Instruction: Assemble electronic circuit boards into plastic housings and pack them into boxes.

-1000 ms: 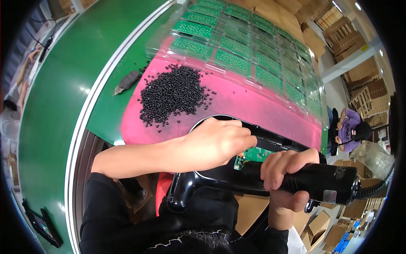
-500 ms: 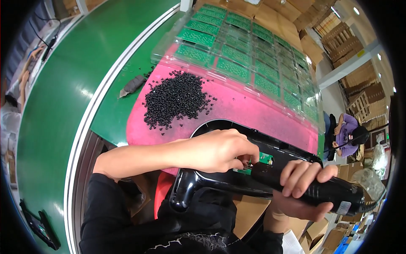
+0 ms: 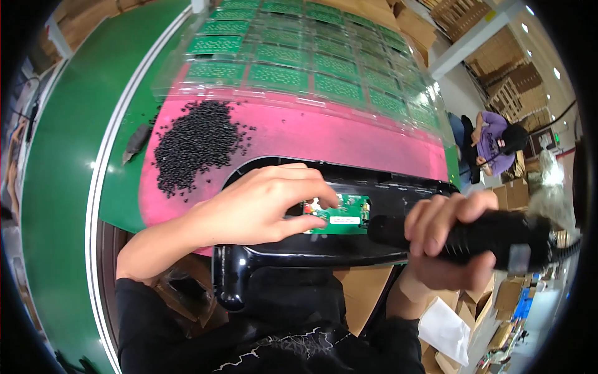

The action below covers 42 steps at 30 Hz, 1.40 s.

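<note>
My right hand point(image 3: 445, 243) grips a black corded electric screwdriver point(image 3: 507, 240), its nose pointing left at the right end of a green circuit board point(image 3: 339, 220). The board lies inside a long black plastic housing point(image 3: 405, 187) with a rounded left end. Over the board's left end reaches my left hand point(image 3: 261, 202), palm down, thumb and fingers apart with nothing seen between them. Its fingers hide part of the board. Left of the housing is a heap of small black screws point(image 3: 193, 146) on a pink mat point(image 3: 299, 134).
Clear plastic trays point(image 3: 246, 93) of green circuit boards cover the mat's far side. A dark grey lump point(image 3: 138, 138) lies on the green bench point(image 3: 68, 187) beyond the screws. At the right, a person in a purple shirt point(image 3: 495, 140) sits near cardboard boxes point(image 3: 511, 199).
My left thumb and fingers have spread apart, uncovering more of the circuit board. The screwdriver has levelled and drawn to the board's right end. The whole view has shifted.
</note>
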{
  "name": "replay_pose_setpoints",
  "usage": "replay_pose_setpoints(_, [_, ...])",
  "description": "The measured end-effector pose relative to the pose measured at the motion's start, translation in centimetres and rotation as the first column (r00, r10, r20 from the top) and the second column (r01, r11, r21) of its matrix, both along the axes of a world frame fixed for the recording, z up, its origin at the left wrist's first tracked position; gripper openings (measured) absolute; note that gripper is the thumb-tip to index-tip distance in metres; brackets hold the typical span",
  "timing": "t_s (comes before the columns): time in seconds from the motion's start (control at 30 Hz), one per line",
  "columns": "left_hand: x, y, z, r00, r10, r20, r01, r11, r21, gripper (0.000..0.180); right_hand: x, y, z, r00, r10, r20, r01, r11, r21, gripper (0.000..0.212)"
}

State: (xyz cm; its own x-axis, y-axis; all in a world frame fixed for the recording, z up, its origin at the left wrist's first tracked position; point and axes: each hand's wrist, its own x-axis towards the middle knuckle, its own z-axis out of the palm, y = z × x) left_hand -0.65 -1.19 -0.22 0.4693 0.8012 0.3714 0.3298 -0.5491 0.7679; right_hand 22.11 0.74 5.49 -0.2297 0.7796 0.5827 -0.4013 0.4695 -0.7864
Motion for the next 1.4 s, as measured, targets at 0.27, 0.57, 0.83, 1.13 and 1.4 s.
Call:
replay_pose_setpoints(0.27, [0.3,-0.2,-0.3,0.993,0.033,-0.112,-0.031,0.999,0.023,0.026,2.0,1.0,-2.5,0.996,-0.048,0.08,0.054,0.996,-0.077,0.052])
replay_pose_setpoints(0.57, [0.6,0.1,0.4,0.986,0.029,-0.162,-0.031,0.999,-0.01,0.029,1.4,1.0,-2.4,0.991,-0.017,0.131,0.033,0.991,-0.126,0.055])
replay_pose_setpoints(0.83, [-0.4,0.7,0.7,0.952,0.281,-0.12,-0.239,0.929,0.283,0.022,1.9,2.3,-2.9,0.998,0.03,0.049,-0.02,0.983,-0.181,0.055])
replay_pose_setpoints(1.13, [-1.2,1.0,-0.3,0.844,0.347,-0.409,-0.31,0.938,0.156,0.025,7.1,4.6,-2.6,0.911,-0.305,-0.277,0.021,0.706,-0.708,0.037])
replay_pose_setpoints(1.4, [-1.3,0.7,1.2,0.758,0.373,-0.535,-0.312,0.928,0.204,0.015,17.2,-0.8,-6.4,0.507,-0.84,-0.193,0.856,0.518,-0.005,0.032])
